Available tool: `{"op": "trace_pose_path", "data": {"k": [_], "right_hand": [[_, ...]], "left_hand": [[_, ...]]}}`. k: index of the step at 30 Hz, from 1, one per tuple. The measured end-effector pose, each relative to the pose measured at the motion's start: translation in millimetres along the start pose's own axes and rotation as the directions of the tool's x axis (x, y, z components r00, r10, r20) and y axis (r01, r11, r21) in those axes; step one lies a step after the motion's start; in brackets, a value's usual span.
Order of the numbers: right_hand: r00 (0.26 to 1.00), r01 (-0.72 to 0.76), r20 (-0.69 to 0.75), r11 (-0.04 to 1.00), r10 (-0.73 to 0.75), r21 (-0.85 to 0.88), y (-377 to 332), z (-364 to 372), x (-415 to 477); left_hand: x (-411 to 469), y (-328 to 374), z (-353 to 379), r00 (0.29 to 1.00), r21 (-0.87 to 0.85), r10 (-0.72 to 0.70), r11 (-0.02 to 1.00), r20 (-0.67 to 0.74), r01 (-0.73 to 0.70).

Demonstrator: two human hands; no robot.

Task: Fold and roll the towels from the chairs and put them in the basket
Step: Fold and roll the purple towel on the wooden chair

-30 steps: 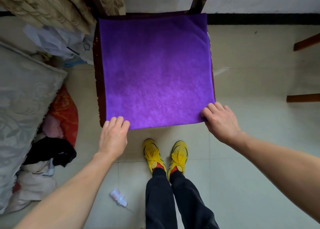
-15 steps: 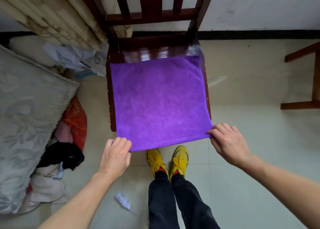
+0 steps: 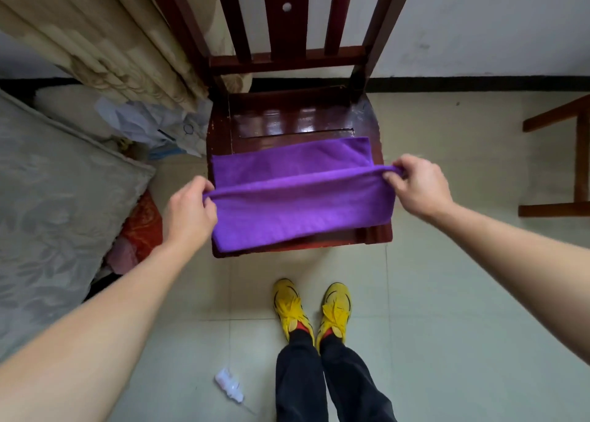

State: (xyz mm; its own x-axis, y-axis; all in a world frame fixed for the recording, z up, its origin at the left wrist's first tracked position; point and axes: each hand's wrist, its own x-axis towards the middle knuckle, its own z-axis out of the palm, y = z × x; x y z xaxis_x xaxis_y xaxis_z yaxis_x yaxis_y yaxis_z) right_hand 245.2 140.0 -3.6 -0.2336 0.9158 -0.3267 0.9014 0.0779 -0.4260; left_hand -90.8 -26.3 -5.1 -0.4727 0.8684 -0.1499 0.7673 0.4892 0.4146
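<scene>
A purple towel (image 3: 300, 204) lies on the seat of a dark red wooden chair (image 3: 297, 121), partly doubled over on itself. My left hand (image 3: 190, 212) pinches the towel's lifted edge at its left end. My right hand (image 3: 418, 185) pinches the same edge at its right end. That edge is held up across the middle of the seat, above the layer lying flat behind it. The fold sits along the seat's front edge. No basket is in view.
A grey patterned cushion (image 3: 54, 204) and a heap of clothes (image 3: 137, 233) lie on the left. A beige curtain (image 3: 105, 38) hangs at the back left. Another wooden chair (image 3: 568, 163) stands at the right. A small white bottle (image 3: 228, 386) lies on the tiled floor near my yellow shoes (image 3: 313, 310).
Both hands have lifted the towel's near edge and carried it away from me over the seat, doubling the towel over. The back of the seat now shows bare.
</scene>
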Motion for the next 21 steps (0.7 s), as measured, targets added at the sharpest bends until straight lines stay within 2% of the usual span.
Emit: {"op": "trace_pose_path", "data": {"k": [4,7,13,16,18,21], "right_hand": [[0.999,-0.038,-0.039,0.999,0.037,-0.034,-9.9,9.9,51.8],[0.997,-0.068,-0.031,0.994,0.066,-0.086,-11.6,22.0,78.8],[0.996,-0.094,-0.009,0.983,0.094,-0.159,-6.4,45.3,104.9],[0.996,-0.082,0.002,0.973,0.085,-0.217,-5.7,52.3,111.4],[0.998,-0.049,-0.049,0.962,0.037,-0.270,-7.2,53.5,110.9],[0.953,0.158,-0.192,0.928,-0.232,-0.338,-20.2,64.2,99.6]], "left_hand": [[54.4,-5.2,15.6,0.998,-0.003,-0.067,0.998,-0.017,0.067],[85.2,-14.1,30.2,0.993,-0.007,-0.113,0.994,0.022,0.113],[108.7,-12.5,61.1,0.975,-0.017,-0.218,0.976,0.051,0.219],[111.6,-10.2,66.6,0.974,-0.011,-0.218,0.976,0.056,0.219],[111.3,-9.3,65.9,0.981,0.047,-0.192,0.981,0.031,0.190],[100.6,-3.3,68.5,0.999,0.190,0.017,0.982,-0.049,-0.008]]}}
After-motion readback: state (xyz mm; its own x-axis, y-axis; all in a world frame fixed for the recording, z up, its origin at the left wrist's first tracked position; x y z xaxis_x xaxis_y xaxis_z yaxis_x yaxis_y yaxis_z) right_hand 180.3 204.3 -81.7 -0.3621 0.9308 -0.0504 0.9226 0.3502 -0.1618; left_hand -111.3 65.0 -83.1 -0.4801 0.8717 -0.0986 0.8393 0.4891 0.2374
